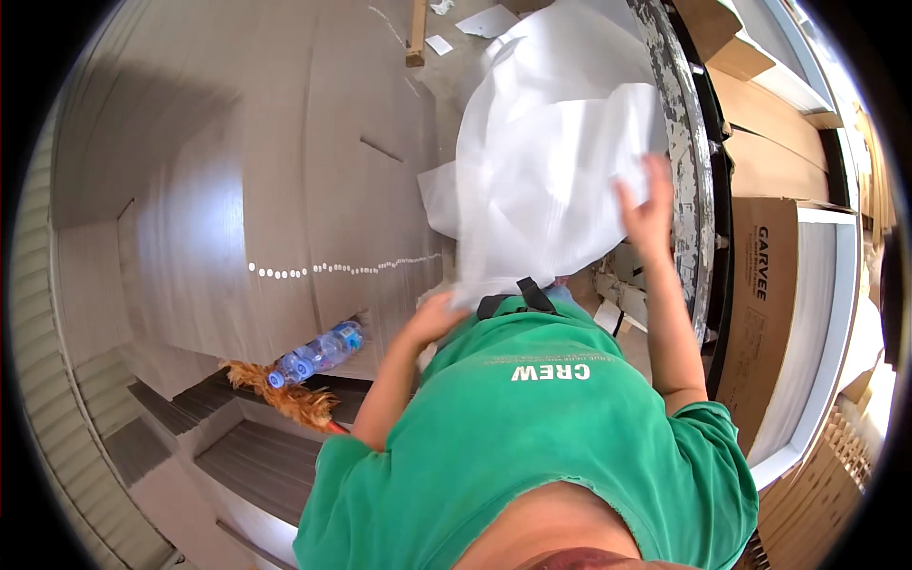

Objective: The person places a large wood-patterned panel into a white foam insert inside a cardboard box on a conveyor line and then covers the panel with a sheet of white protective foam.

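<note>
A large white sheet of thin foam or plastic wrapping point(556, 180) hangs in loose folds in front of my body. At its lower left corner, by my waist, my left hand point(439, 316) has its fingers closed on the edge, partly smeared by motion. My right hand point(649, 211) is raised at the sheet's right side, fingers spread and slightly blurred. It is close to the sheet; whether it touches I cannot tell.
Grey wood-grain panels point(275, 123) stand on the left, with a row of small white dots. A plastic bottle point(318, 353) and a feathery orange-brown duster point(280, 394) lie on a ledge. A worn, paint-chipped beam point(686, 142) and cardboard boxes point(760, 304) are on the right. Scraps litter the floor.
</note>
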Motion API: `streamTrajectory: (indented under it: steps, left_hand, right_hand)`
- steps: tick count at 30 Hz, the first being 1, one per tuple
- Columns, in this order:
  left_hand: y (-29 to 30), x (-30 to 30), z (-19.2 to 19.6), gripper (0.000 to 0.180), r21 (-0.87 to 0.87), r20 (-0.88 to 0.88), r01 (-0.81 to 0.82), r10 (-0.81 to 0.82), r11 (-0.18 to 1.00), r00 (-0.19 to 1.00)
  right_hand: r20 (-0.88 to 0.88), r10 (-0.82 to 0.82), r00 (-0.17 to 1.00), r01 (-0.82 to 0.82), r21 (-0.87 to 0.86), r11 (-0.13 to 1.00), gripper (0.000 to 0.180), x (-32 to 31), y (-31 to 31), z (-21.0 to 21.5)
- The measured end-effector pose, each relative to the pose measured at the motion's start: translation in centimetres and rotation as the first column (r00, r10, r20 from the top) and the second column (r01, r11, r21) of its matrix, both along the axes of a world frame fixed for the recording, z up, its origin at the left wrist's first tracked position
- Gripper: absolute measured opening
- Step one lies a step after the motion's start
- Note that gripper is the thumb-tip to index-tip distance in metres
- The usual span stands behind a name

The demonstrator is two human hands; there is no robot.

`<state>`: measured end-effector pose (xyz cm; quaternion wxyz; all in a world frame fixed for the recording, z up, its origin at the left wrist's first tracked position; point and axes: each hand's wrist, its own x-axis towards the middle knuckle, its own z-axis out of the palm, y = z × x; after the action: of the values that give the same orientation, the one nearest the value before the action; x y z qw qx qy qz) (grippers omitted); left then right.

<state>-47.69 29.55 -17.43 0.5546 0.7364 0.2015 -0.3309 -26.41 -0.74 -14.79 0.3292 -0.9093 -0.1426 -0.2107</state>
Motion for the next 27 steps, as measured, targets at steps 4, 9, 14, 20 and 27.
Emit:
streamTrajectory:
  steps: [4, 9, 14, 20, 27]
  left_hand:
    - [-6.8, 7.3, 2.3, 0.024, -0.092, 0.348, 0.427, -0.372, 0.900, 0.860]
    - [-13.0, 8.2, 3.7, 0.034, 0.133, 0.600, 0.891, -0.750, 0.435, 0.277]
    - [-12.3, 12.6, 4.1, 0.023, -0.085, 0.867, 0.604, -0.239, 0.793, 0.436]
    - [-11.2, 16.9, -2.5, 0.073, 0.591, -0.177, 0.801, -0.984, -0.090, 0.020]
    - [-3.4, 18.0, 0.9, 0.085, 0.523, -0.262, 0.847, -0.929, 0.093, 0.263]
  right_hand:
    - [-0.784, 0.455, 0.423, -0.073, 0.471, 0.879, 0.080, -7.3, 7.7, -0.2]
    - [-0.936, 0.313, 0.161, -0.079, 0.304, 0.949, 0.055, -6.1, 3.9, -4.2]
    - [-0.784, 0.157, 0.601, -0.376, -0.103, 0.921, 0.031, -13.4, 1.1, -1.5]
    - [-0.646, 0.304, 0.700, -0.525, -0.177, 0.832, 0.018, -19.4, -0.7, 3.6]
    - [-0.642, -0.258, 0.721, 0.563, 0.327, 0.759, 0.031, -26.7, -16.9, 4.1]
